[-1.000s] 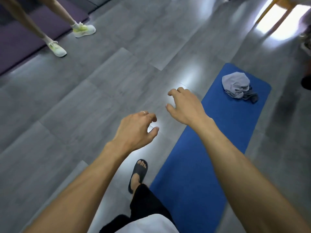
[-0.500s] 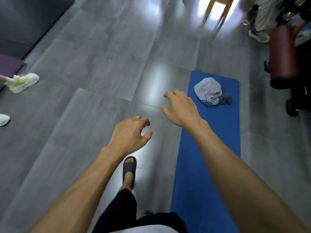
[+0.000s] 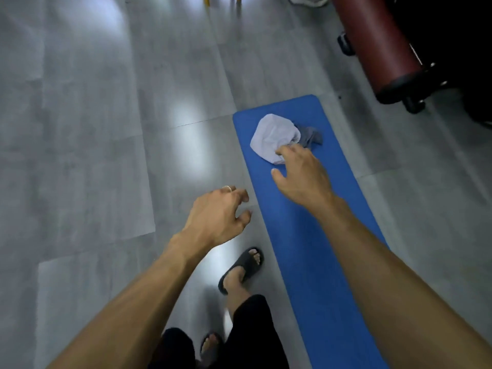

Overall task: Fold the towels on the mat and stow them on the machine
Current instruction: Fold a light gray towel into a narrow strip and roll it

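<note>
A blue mat (image 3: 306, 235) lies lengthwise on the grey floor. Near its far end sits a crumpled pale grey towel (image 3: 271, 135) with a darker grey towel (image 3: 310, 135) bunched against its right side. My right hand (image 3: 300, 177) reaches over the mat, its fingertips at the near edge of the pale towel, fingers loosely spread and holding nothing. My left hand (image 3: 217, 217) hovers over the floor left of the mat, fingers loosely curled and empty, a ring on one finger. A gym machine with a dark red padded roller (image 3: 378, 43) stands at the upper right.
My sandalled foot (image 3: 241, 267) is on the floor just left of the mat, my other foot (image 3: 210, 344) at the bottom edge. Yellow stool legs (image 3: 221, 0) and a white shoe (image 3: 308, 0) show at the top. Grey tiled floor spreads to the left.
I have stepped closer to the mat and the view has turned right. My right hand has advanced from beside the mat to the pale towel's edge. The other person's shoes have left the view.
</note>
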Demonstrator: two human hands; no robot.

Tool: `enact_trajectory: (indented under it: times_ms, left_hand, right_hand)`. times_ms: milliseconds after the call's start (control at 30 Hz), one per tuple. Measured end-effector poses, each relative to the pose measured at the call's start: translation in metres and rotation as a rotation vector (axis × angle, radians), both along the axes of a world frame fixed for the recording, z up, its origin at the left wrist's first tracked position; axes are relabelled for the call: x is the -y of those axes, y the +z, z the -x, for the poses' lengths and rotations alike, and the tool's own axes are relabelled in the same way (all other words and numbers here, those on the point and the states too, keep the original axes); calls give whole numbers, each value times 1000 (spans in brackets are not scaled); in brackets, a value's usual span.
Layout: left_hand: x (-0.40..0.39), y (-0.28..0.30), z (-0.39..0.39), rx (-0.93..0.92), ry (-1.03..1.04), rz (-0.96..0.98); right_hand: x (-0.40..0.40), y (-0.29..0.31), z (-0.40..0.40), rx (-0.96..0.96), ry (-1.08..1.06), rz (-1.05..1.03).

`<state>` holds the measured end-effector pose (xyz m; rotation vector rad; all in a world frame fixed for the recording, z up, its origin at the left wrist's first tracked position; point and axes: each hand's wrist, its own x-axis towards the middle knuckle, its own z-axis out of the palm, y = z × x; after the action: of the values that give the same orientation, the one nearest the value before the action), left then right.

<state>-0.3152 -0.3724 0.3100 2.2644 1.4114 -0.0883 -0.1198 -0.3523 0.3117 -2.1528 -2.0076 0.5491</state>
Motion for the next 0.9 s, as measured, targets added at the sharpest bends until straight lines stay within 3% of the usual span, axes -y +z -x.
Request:
enact_trajectory:
  times_ms: [267, 567, 667, 800, 900]
  left_hand:
    - [-161, -194, -107, -19, -181, 72]
    - [-297, -472, -190, -124, -463, 46]
    - [-345, -559, -217, -97, -588, -75]
    - [-387, -632, -245, -24, -702, -296]
    - [-405, -663, -255, -130, -758, -392]
  right_hand:
    - [-119, -181, -116, -9, -226, 73]
    - [-204, -471, -185, -40, -421, 188]
    - [-240, -556, -204, -78, -502, 130]
    - [-287, -635, -225, -142, -639, 40]
    - [-306, -667, -225, -318, -714, 74]
